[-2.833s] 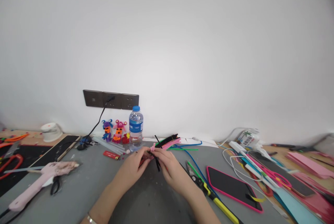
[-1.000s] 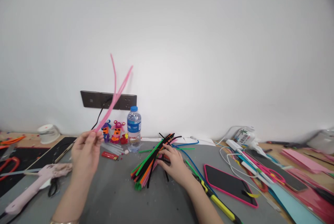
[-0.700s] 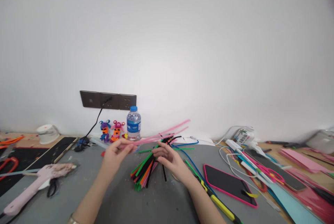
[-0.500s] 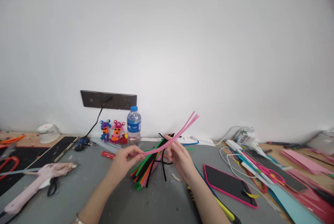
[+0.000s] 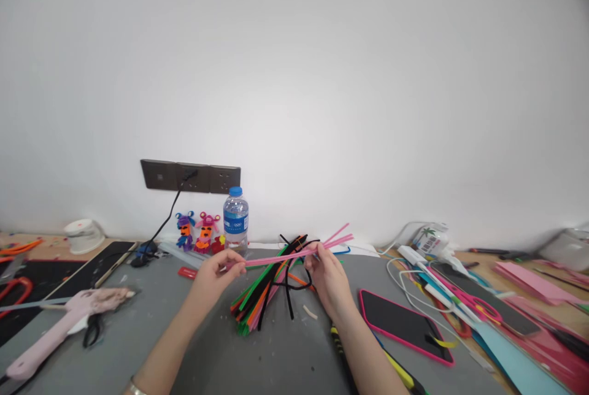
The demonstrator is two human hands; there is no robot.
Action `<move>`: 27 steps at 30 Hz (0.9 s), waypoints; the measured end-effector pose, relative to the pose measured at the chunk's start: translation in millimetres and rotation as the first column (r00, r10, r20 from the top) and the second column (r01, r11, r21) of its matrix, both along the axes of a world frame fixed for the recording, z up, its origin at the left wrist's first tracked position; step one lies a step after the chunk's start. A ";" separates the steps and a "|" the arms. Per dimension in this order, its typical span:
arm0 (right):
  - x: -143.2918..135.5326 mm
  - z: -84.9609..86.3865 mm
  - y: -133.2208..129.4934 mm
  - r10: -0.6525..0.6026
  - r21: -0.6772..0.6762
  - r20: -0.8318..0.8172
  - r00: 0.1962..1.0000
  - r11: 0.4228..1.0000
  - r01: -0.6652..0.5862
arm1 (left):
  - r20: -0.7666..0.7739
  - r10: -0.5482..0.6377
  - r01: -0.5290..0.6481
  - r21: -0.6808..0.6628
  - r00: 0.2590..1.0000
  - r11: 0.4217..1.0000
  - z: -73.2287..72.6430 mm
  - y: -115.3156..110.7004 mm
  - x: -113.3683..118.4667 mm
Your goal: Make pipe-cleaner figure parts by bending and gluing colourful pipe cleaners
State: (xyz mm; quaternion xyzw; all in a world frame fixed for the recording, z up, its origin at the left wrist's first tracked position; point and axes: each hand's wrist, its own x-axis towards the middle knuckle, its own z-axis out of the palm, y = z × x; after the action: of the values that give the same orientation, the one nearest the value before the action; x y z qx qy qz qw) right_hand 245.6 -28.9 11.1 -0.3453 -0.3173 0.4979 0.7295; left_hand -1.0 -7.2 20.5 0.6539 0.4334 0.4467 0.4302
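Several pink pipe cleaners (image 5: 276, 257) stretch nearly level between my two hands. My left hand (image 5: 219, 273) pinches their left end. Further along, my right hand (image 5: 326, 272) closes its fingertips on them, and their free tips fan out beyond it to the right. Below and behind them a bundle of green, orange, black and pink pipe cleaners (image 5: 257, 300) lies on the grey mat (image 5: 230, 358), with bent black pipe cleaners (image 5: 289, 297) around it.
A water bottle (image 5: 235, 220) and small pipe-cleaner figures (image 5: 205, 234) stand by the wall. At left lies a pink glue gun (image 5: 69, 321). On the right are a pink-edged phone (image 5: 405, 325), white cables (image 5: 400, 278), pink scissors (image 5: 473, 303) and a yellow-handled tool (image 5: 400, 370).
The pink pipe cleaners have gone from a rightward upward curve to nearly straight and level. My left hand moved slightly left and up; my right hand slid right along them, fingers now pinched.
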 end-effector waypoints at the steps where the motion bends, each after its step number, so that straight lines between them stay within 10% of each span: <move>1: 0.9 1.3 -0.6 -0.009 0.002 -0.002 1.000 1.000 0.009 | 0.018 0.006 -0.005 -0.006 1.000 1.000 1.3 0.2 -0.6; 13: -0.2 8.7 -10.4 0.243 -0.019 0.307 0.920 0.968 -0.250 | 0.075 0.000 0.002 -0.025 0.997 1.000 2.1 -1.4 3.8; 22: -6.5 21.5 -30.3 0.687 -0.242 0.488 0.539 0.699 -0.673 | 0.067 -0.242 0.249 -0.143 0.968 0.958 8.3 -11.5 5.7; 27: -7.5 22.4 -31.8 0.713 -0.266 0.518 0.473 0.659 -0.704 | 0.060 -0.268 0.273 -0.103 0.962 0.956 8.0 -14.8 9.1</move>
State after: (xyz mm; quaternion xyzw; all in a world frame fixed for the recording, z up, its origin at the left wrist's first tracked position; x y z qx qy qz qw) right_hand 238.1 -60.7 33.5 -0.3231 -0.6337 0.6254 0.3207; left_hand 8.1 -22.0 28.5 0.6718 0.3540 0.3737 0.5326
